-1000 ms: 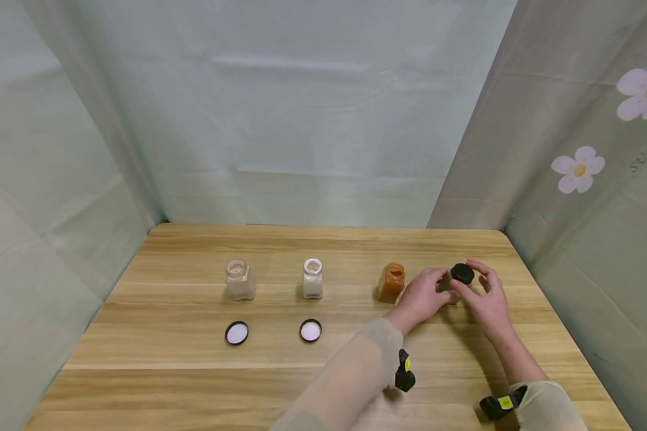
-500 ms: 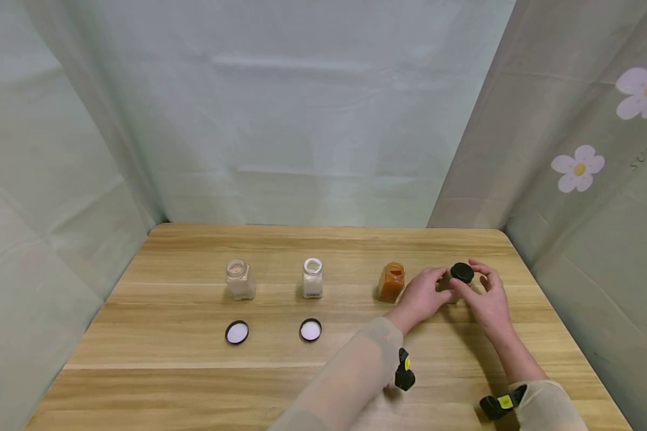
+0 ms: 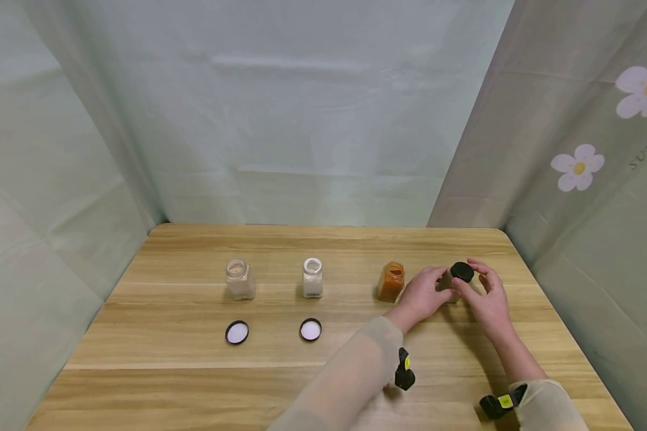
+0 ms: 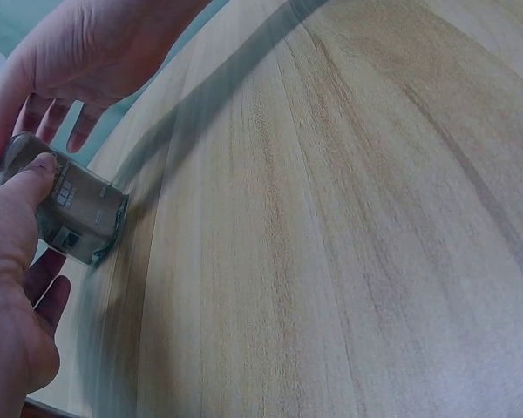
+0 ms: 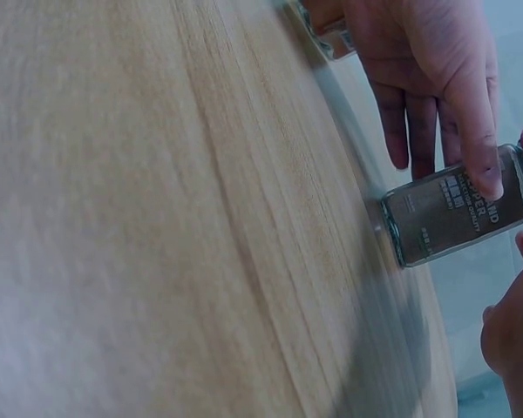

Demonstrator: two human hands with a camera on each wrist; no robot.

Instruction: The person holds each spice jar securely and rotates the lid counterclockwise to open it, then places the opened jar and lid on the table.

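At the right of the table stands a square glass spice jar (image 5: 453, 213) of grey-brown powder, with a black lid (image 3: 462, 272) on top. My left hand (image 3: 423, 295) grips the jar's body, its thumb pressed across the printed label in both wrist views. My right hand (image 3: 485, 298) pinches the lid between thumb and fingers from the right side. In the left wrist view the jar's top is partly cut off by the frame's edge. Just left of my left hand is an uncapped jar of orange powder (image 3: 391, 282).
Farther left stand two more uncapped jars, one of white powder (image 3: 313, 279) and one of pale beige powder (image 3: 240, 280). Two black-rimmed lids, this one (image 3: 310, 330) and another lid (image 3: 236, 332), lie white side up before them. Fabric curtains (image 3: 313, 120) surround the wooden table (image 3: 183, 383).
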